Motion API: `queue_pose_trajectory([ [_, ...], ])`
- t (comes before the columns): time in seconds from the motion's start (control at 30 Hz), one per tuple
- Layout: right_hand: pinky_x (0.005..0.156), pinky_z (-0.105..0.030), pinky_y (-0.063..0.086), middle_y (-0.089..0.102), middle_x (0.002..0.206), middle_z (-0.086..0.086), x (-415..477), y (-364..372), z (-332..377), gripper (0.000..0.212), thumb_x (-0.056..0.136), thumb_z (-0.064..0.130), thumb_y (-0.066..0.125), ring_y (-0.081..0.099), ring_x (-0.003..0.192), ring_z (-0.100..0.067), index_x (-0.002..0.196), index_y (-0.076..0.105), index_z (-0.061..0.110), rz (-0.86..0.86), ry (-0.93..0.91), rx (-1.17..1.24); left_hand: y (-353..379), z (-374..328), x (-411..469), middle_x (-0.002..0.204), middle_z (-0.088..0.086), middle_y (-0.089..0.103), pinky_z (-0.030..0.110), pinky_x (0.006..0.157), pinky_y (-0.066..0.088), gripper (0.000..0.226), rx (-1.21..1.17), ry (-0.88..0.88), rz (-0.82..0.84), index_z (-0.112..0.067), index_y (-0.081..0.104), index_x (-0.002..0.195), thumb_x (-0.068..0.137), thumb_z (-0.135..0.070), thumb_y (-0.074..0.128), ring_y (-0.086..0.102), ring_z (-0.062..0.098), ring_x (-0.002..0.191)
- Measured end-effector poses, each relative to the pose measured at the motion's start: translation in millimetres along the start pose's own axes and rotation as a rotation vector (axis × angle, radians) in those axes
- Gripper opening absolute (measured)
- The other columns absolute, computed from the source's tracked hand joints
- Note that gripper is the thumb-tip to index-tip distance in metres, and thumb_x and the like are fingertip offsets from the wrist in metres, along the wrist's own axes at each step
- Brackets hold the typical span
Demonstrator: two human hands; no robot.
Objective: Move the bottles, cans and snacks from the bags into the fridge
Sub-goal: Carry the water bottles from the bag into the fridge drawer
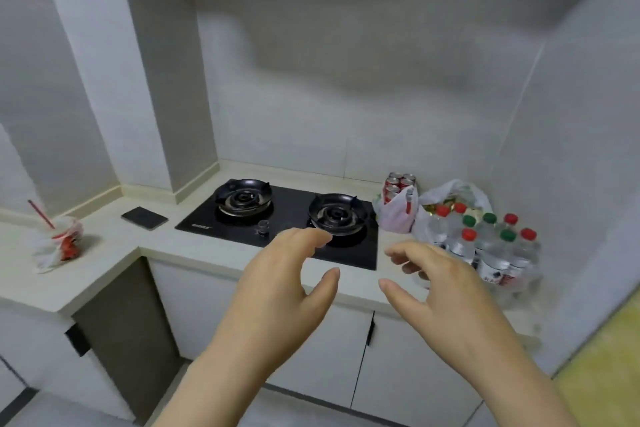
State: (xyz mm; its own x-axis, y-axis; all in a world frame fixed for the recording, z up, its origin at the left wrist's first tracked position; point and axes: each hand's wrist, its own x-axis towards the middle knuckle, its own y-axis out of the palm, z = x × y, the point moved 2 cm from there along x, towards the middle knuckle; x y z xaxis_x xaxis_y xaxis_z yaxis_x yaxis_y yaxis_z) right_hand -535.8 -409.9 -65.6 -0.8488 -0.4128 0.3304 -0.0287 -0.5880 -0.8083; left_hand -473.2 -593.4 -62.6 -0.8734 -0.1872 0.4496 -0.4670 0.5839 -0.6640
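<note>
Fingers (311,238) of the left hand (277,288) and right hand (446,291) are held loosely spread, empty, above the worktop (194,253) beside the water bottles (485,250).

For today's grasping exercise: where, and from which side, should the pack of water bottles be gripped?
Probably low on the left and right sides of the pack of water bottles, left hand and right hand coming from the front: it stands upright and wide, bags behind.

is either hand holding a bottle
No, the left hand and right hand hover empty with loosely curled fingers in front of the stove, short of the bottles.
</note>
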Motion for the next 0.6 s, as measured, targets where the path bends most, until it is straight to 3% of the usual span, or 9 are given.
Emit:
queue_pose_trajectory([
  [0.07,0.086,-0.023,0.049,0.055,0.101,0.026,10.1,-4.7,-24.9,0.031,0.085,0.037,0.065,0.054,0.098,0.005,0.116,0.059,0.036,-0.034,0.053,0.022,24.7,-4.4,20.6,0.117,-0.025,0.055,0.019,0.094,0.044,0.038,-0.022,0.016,0.024,-0.033,0.056,0.124,0.087,-0.033,0.062,0.050,-0.010,0.106],
  [0.2,0.085,-0.027,0.050,0.057,0.103,0.024,34.3,-16.9,-76.6,0.030,0.084,0.035,0.067,0.055,0.098,0.003,0.113,0.061,0.035,-0.085,0.142,0.044,72.7,-16.4,62.6,0.117,-0.025,0.055,0.010,0.090,0.041,0.038,-0.055,0.043,0.065,-0.034,0.056,0.124,0.087,-0.033,0.062,0.050,-0.010,0.105],
  [0.6,0.085,-0.017,0.047,0.061,0.106,0.020,87.6,-34.5,-205.0,0.030,0.083,0.031,0.067,0.059,0.095,0.003,0.112,0.062,0.034,-0.082,0.359,0.050,195.9,-27.7,150.4,0.118,-0.022,0.056,0.018,0.091,0.045,0.039,-0.056,0.052,0.211,-0.032,0.055,0.126,0.087,-0.034,0.061,0.053,-0.006,0.103],
])
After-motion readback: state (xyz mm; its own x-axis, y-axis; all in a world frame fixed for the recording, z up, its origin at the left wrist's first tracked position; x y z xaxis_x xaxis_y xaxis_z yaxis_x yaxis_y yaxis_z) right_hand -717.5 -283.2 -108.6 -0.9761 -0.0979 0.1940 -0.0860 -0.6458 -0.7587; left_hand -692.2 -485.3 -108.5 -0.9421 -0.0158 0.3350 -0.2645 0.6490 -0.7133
